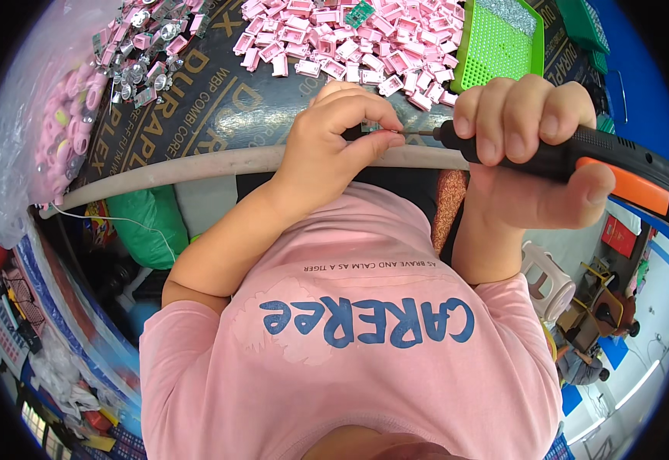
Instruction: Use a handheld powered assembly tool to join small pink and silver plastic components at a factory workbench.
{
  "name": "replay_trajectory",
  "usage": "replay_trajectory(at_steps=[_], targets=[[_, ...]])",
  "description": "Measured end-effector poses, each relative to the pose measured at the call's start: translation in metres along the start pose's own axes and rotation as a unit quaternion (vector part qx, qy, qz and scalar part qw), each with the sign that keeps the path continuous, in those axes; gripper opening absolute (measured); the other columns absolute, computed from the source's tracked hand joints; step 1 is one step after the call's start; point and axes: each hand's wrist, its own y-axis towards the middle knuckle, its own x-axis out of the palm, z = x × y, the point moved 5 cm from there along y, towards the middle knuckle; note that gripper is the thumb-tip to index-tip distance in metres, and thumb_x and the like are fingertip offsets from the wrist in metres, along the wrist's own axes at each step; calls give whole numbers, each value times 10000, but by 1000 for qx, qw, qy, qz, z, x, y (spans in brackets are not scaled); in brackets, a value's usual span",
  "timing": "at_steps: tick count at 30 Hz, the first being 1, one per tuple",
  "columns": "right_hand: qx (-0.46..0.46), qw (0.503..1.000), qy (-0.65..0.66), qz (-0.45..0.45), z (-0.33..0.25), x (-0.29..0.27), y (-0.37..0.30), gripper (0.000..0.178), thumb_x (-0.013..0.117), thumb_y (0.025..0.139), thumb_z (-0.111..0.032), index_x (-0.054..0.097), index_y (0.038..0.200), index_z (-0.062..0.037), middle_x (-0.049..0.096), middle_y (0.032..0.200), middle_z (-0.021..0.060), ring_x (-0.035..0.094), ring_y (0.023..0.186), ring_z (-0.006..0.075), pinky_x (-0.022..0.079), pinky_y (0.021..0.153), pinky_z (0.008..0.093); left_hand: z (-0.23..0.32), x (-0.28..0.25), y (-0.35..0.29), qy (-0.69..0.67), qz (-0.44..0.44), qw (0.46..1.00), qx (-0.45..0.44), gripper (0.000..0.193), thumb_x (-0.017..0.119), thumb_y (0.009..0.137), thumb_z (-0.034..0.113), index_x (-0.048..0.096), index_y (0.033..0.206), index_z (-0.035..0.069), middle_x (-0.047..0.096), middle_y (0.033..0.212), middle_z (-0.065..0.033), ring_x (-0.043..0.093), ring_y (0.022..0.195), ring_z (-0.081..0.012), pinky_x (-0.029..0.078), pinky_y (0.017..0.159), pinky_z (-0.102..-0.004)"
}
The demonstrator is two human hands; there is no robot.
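My left hand (333, 142) pinches a small part (370, 127) between thumb and fingers, just above the table's padded front edge (196, 162). My right hand (522, 134) is wrapped around a black and orange electric screwdriver (618, 165). Its thin bit (420, 133) points left and meets the small part at my left fingertips. The part is mostly hidden by my fingers. A heap of small pink plastic pieces (365, 38) lies on the dark table just beyond both hands.
A green perforated tray (499, 42) sits at the far right of the table. A pile of pink and silver parts (144, 46) lies far left, beside a clear bag of pink parts (62, 115). Below the table are a green bag (150, 218) and a white stool (545, 280).
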Motion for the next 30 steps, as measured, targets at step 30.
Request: replay_trajectory(at_steps=[30], targets=[[-30,999,-9,21,-10,-5,2,544,677,939,-705,638,1061,-176,626,857,-24,601,720,139,506,761,382,0,1,-2,-32,-2,995,-92,228,850,842,46,772,1052,86,742,1078,-35,659,1064,-223,494,959,-364]])
